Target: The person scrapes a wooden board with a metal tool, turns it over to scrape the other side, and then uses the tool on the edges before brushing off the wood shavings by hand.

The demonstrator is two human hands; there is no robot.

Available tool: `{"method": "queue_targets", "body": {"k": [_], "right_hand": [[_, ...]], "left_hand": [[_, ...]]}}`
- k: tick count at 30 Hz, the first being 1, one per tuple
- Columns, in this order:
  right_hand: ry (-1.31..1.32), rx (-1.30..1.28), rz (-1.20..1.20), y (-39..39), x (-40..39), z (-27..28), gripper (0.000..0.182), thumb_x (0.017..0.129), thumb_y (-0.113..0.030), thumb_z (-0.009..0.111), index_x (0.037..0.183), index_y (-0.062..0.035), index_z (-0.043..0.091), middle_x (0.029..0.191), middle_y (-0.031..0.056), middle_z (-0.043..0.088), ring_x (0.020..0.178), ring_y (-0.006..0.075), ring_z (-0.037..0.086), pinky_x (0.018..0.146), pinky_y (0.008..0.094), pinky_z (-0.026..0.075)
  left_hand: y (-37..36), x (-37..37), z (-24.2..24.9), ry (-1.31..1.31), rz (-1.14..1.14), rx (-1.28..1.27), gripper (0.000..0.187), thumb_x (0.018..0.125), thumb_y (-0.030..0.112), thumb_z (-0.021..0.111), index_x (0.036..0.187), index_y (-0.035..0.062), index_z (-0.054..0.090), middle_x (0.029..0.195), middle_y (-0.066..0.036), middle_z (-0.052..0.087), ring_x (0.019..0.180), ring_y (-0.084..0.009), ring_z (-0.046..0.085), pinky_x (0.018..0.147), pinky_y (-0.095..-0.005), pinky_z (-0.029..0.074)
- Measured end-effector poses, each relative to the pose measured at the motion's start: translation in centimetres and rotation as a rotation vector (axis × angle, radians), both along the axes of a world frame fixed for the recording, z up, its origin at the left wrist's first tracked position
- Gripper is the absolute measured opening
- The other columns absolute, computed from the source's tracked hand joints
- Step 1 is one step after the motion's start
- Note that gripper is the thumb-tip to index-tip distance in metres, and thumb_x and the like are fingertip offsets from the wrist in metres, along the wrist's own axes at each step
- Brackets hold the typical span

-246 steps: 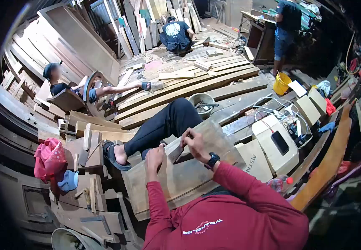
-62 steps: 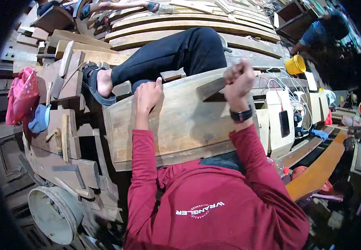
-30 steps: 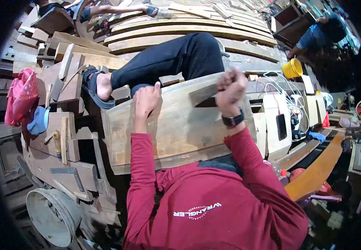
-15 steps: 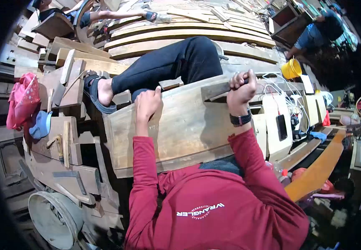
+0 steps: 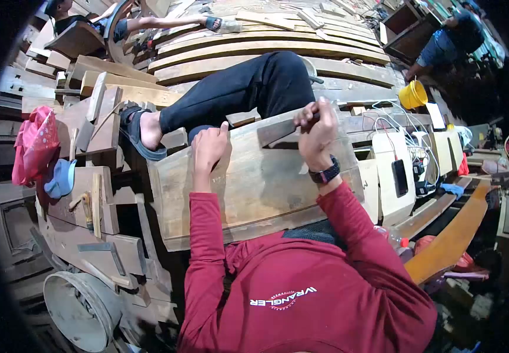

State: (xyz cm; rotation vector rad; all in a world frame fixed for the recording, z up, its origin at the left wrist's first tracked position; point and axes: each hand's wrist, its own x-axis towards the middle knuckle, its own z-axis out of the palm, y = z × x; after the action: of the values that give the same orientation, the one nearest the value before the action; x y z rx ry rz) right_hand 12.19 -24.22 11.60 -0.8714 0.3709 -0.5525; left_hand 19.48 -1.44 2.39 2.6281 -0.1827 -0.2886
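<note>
A wide wooden panel (image 5: 248,194) with framed edges lies across my lap. My left hand (image 5: 210,147) grips its far edge, with the thumb up and the other fingers partly hidden. In my right hand (image 5: 318,132) is a dark, flat, bar-shaped tool (image 5: 278,132), held at its right end with the fingers curled round it. The tool lies over the panel's upper right part and casts a shadow on it. I cannot make out exactly what kind of tool it is. A dark watch is on my right wrist.
To the left are a blue cap (image 5: 60,178), a try square (image 5: 104,252) and a whitish bucket (image 5: 78,309). At right, a phone (image 5: 398,177) and white cables lie near a yellow bucket (image 5: 412,94). Two other people are at the back; planks (image 5: 266,47) cover the floor.
My right hand has moved left across the panel with the dark tool. My left hand has stayed at the panel's far edge.
</note>
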Motion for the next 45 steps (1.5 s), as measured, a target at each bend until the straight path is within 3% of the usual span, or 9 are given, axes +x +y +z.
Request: {"method": "queue_targets", "body": {"k": [7,11,17,21,29,32,37,42,45], "right_hand": [[-0.106,0.010,-0.118,-4.6,0.5,-1.0,0.030,0.103,-0.026,0.046,0.077,-0.0113,0.044,0.064,0.0006,0.040,0.056,0.0140,0.041,0.058,0.0318,0.040],[-0.105,0.008,0.084,-0.8,0.4,-1.4,0.016,0.098,-0.015,0.056,0.086,-0.0083,0.048,0.069,0.0031,0.045,0.062,0.0158,0.046,0.062,0.0339,0.044],[-0.211,-0.031,-0.010,-4.6,0.4,-1.3,0.009,0.093,-0.007,0.056,0.088,-0.0067,0.049,0.072,0.0031,0.047,0.064,0.0153,0.047,0.067,0.0344,0.046],[-0.190,-0.118,0.083,-1.5,0.2,-1.3,0.015,0.091,-0.002,0.059,0.101,-0.0044,0.049,0.083,0.0074,0.052,0.073,0.0170,0.053,0.073,0.0351,0.048],[-0.274,-0.127,0.132,-3.0,0.1,-0.7,0.010,0.093,-0.002,0.053,0.100,-0.0059,0.048,0.081,0.0062,0.052,0.073,0.0156,0.052,0.071,0.0330,0.048],[-0.193,-0.217,0.162,-1.5,0.1,0.4,0.011,0.091,0.000,0.051,0.099,-0.0054,0.046,0.080,0.0067,0.051,0.071,0.0159,0.051,0.069,0.0301,0.047],[-0.279,-0.134,0.208,-3.4,-0.2,0.0,0.014,0.085,0.002,0.049,0.094,-0.0065,0.044,0.076,0.0056,0.047,0.067,0.0169,0.046,0.069,0.0344,0.046],[-0.198,0.098,0.224,-1.2,0.3,-1.5,0.012,0.085,0.002,0.049,0.092,-0.0068,0.045,0.076,0.0068,0.048,0.069,0.0198,0.048,0.072,0.0354,0.045],[-0.186,0.026,0.228,-1.2,0.1,-1.0,0.012,0.084,0.002,0.048,0.092,-0.0067,0.045,0.076,0.0069,0.048,0.068,0.0195,0.048,0.072,0.0356,0.045]], "left_hand": [[0.1,-0.4,0.5,-0.016,0.016,0.005,0.062,0.104,0.049,0.039,0.091,-0.0005,0.075,0.096,-0.029,0.069,0.098,-0.0479,0.066,0.089,-0.0539,0.050],[0.0,-0.1,0.3,0.006,-0.008,0.003,0.062,0.104,0.049,0.039,0.092,-0.0002,0.075,0.098,-0.030,0.069,0.099,-0.0487,0.065,0.091,-0.0542,0.050],[0.2,-0.2,-0.2,-0.032,0.024,0.006,0.064,0.104,0.050,0.040,0.089,-0.0018,0.074,0.096,-0.030,0.068,0.097,-0.0486,0.065,0.088,-0.0545,0.049],[0.2,-0.1,-0.2,-0.038,0.005,-0.029,0.064,0.104,0.051,0.041,0.087,-0.0020,0.073,0.092,-0.030,0.067,0.095,-0.0487,0.065,0.086,-0.0543,0.049],[0.1,-0.3,-0.5,-0.044,0.023,-0.011,0.064,0.104,0.051,0.039,0.088,-0.0015,0.074,0.094,-0.029,0.069,0.097,-0.0482,0.065,0.088,-0.0540,0.049],[0.0,-0.3,0.4,0.000,0.016,-0.025,0.063,0.104,0.049,0.040,0.090,-0.0010,0.075,0.096,-0.030,0.069,0.096,-0.0493,0.066,0.089,-0.0549,0.050],[0.2,-0.4,0.1,-0.045,0.008,-0.001,0.062,0.104,0.049,0.040,0.089,-0.0007,0.075,0.095,-0.029,0.069,0.095,-0.0490,0.066,0.088,-0.0550,0.051],[0.1,0.0,-0.4,-0.026,-0.002,-0.006,0.062,0.103,0.050,0.041,0.089,-0.0004,0.075,0.095,-0.030,0.069,0.095,-0.0490,0.066,0.088,-0.0552,0.050],[0.1,0.0,-0.5,-0.038,-0.004,-0.006,0.063,0.103,0.049,0.041,0.089,-0.0011,0.075,0.094,-0.030,0.068,0.095,-0.0497,0.066,0.088,-0.0556,0.050]]}}
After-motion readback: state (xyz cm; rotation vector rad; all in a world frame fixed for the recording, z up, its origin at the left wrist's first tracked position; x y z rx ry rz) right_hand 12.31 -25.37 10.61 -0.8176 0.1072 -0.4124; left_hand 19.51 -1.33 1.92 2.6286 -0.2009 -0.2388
